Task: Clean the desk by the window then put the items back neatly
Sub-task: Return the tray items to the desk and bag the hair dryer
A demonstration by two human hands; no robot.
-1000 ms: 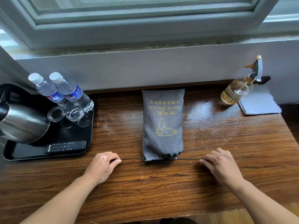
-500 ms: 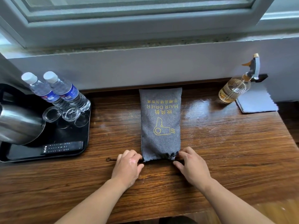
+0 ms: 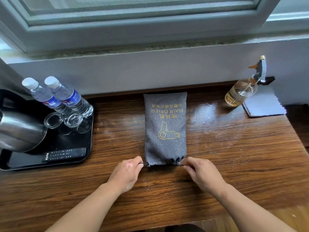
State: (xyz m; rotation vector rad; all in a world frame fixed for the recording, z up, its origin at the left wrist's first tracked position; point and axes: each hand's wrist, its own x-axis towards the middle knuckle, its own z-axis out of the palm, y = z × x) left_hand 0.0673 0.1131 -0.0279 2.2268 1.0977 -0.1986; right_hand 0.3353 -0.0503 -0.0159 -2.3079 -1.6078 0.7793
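Head cam looks down on dark brown wood-grain desk (image 3: 234, 148) under grey window frame (image 3: 150, 32). Grey fabric bag (image 3: 165, 129) w/ yellow "HAIR DRIER" print + dryer icon lies flat mid-desk, lengthwise. Its far end is near the wall and its gathered mouth faces the person, puckered tight.

L hand (image 3: 125, 174) sits just left of the mouth, thumb & forefinger pinching thin black drawstring (image 3: 143, 163) right where it leaves the bag, other fingers curled in. R hand (image 3: 203, 174) mirrors it on the right: fingertips pinch the cord's other end, close to the bag corner, rest of fingers curled. Both hands are low over the desk; can't tell if they touch the wood.

Left side: black rectangular plastic tray (image 3: 87, 158) holding stainless steel kettle (image 3: 18, 131). Behind it are 2 clear water bottles (image 3: 71, 97) w/ white caps & blue labels, side by side at the back. Clear drinking glasses (image 3: 73, 119) stand just in front of them, and a black remote control (image 3: 64, 154) lies along the tray's front edge.

Back right corner: clear spray bottle (image 3: 240, 92) w/ amber liquid & grey trigger head. It stands just beside a pale blue-grey cloth (image 3: 264, 104) lying flat at the desk's right edge.
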